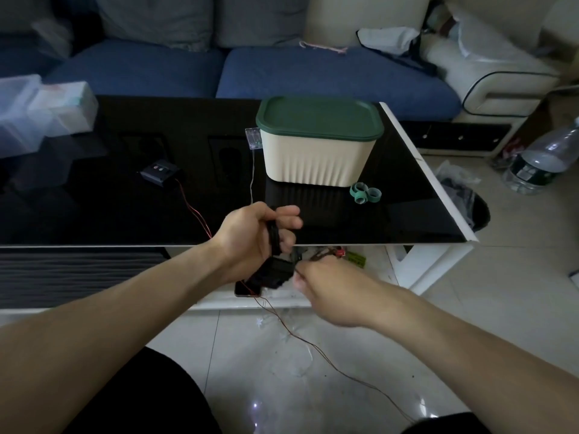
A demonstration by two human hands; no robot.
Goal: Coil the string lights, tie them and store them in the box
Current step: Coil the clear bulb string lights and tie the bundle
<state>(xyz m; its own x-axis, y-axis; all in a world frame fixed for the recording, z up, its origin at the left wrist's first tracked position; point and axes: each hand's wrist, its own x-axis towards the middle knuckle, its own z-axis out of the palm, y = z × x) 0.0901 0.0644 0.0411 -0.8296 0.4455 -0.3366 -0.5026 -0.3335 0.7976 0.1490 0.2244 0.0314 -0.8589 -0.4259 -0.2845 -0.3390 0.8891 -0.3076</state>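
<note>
String lights gripped by left hand; right hand pinches wire (no legible writing)

Both forearms are bare to the frame's edge, with black garments covering the lap.

A: Your only view sits on your head, wide-angle, tilted forward and down.
B: How near?
A: Close. Your forearms fill the bottom; the counter crosses mid-frame, the sofa lies beyond, floor to your right.
</note>
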